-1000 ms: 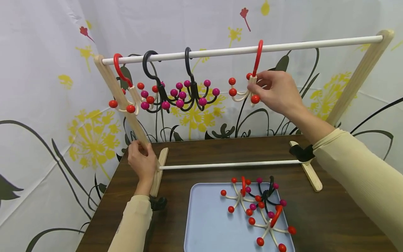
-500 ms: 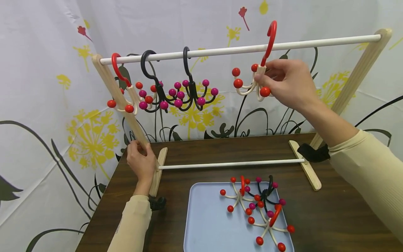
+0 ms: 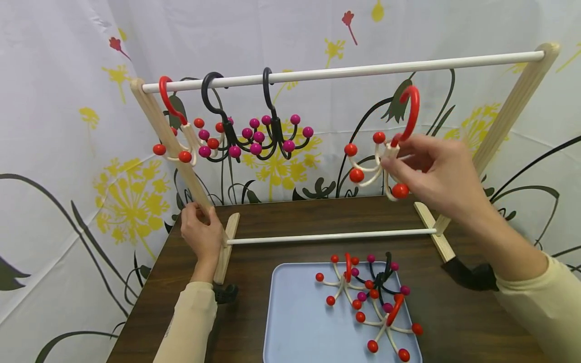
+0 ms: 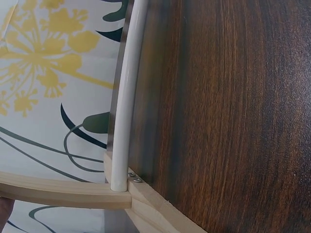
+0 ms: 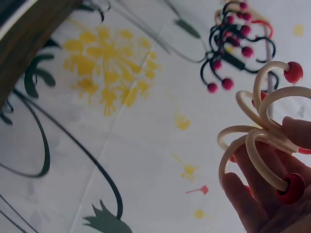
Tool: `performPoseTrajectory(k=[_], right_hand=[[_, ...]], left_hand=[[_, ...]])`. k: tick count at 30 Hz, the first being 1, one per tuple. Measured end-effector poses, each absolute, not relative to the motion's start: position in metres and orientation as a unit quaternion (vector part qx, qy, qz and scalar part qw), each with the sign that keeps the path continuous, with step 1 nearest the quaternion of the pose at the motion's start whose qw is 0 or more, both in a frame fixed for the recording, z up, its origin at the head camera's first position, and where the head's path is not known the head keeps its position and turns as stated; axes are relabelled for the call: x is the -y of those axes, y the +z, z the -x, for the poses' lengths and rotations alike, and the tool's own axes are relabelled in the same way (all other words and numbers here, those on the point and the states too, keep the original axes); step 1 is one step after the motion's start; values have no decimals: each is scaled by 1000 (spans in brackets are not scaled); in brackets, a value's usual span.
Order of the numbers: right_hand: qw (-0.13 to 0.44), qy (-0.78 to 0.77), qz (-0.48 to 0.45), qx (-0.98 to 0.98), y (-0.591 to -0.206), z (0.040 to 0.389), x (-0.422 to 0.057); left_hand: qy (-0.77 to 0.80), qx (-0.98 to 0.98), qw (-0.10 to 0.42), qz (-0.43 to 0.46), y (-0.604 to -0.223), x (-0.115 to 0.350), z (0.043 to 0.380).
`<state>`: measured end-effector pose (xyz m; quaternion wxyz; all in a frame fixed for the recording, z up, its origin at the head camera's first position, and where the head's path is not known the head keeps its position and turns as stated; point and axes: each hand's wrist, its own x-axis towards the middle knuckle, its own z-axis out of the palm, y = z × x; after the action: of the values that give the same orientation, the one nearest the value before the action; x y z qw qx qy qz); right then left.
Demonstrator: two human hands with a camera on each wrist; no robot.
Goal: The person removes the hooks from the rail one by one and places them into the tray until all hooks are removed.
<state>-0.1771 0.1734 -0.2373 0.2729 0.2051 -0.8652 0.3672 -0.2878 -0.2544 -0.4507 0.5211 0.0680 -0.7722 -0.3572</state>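
Observation:
Just below the upper white rail (image 3: 345, 73), my right hand (image 3: 442, 179) pinches the hub of a cream octopus hanger (image 3: 391, 152) with a red hook and red ball tips. Its hook is apart from the rail. The right wrist view shows the fingers and thumb around the cream arms (image 5: 262, 133). My left hand (image 3: 204, 236) grips the rack's left wooden upright (image 3: 192, 184), low down. On the rail's left part hang a red-hooked cream hanger (image 3: 188, 133) and two black hangers with magenta balls, one (image 3: 229, 133) beside the other (image 3: 278, 132).
A pale blue tray (image 3: 290, 322) on the dark wooden table (image 3: 490, 322) holds a cream hanger (image 3: 343, 282), a black one (image 3: 380, 280) and another cream one (image 3: 387, 325) overlapping its right rim. A lower white bar (image 3: 331, 236) joins the rack's feet. A patterned curtain hangs behind.
My right hand has lifted the red-hooked octopus hanger up off the rail, then lowered it below the rail and to the right. My left hand stays on the upright.

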Motion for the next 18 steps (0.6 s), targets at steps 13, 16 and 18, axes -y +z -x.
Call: performPoseTrajectory(k=[13, 16, 18], right_hand=[[209, 423, -283, 835, -341, 75, -142], [152, 453, -262, 839, -370, 58, -132], [114, 470, -236, 843, -389, 50, -124]], left_hand=[[-359, 766, 529, -64, -451, 255, 290], [-358, 769, 525, -69, -451, 255, 290], [-358, 771, 522, -73, -451, 255, 290]])
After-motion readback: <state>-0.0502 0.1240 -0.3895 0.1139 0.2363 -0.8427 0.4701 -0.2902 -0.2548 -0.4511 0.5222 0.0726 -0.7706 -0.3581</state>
